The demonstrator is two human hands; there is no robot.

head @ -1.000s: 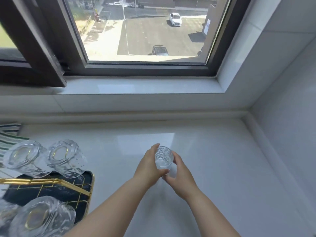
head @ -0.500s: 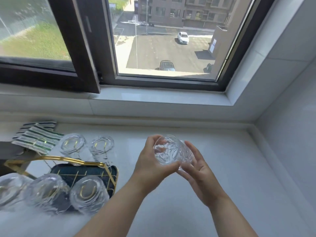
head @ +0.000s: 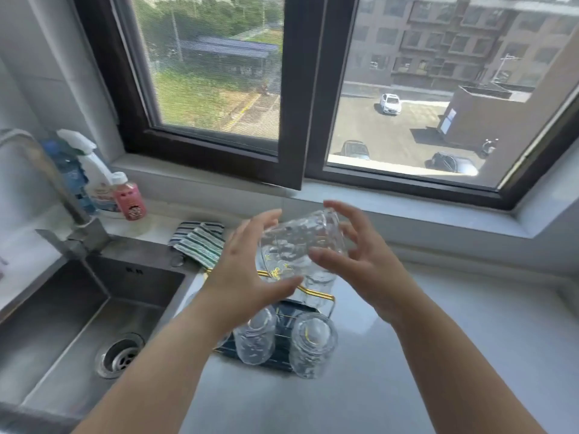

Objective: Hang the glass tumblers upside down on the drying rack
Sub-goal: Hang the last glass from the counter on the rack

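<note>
**Tumbler up over the rack now**

Compared with half a second back, the view has swung left so the sink and the bottles show up, and the glass tumbler [head: 302, 245] has gone from sitting out over bare counter to hanging in the air right above the drying rack [head: 308, 300], tipped on its side.

Biggest thing first: the grey countertop [head: 454, 355] runs along under the window, with the steel sink [head: 78, 314] sunk into its left end. The drying rack stands near the counter's left edge, just beside the sink, gold wire over a dark tray. Two tumblers are already upside down on its near side, one on the left [head: 255, 339] and one at the near right corner [head: 311, 347]; at least one more sits at the back, mostly hidden behind the hands.

A striped cloth [head: 200, 242] lies at the back edge of the counter behind the rack. On the ledge behind the sink's back left corner stand a spray bottle [head: 94, 180] and a small pink bottle [head: 128, 198], touching or nearly so.

Hands: left hand [head: 247, 277] and right hand [head: 360, 261] both have fingers spread wide, cupping the tumbler between them from either side, thumbs under it. Loose hold, not a tight fist.
</note>
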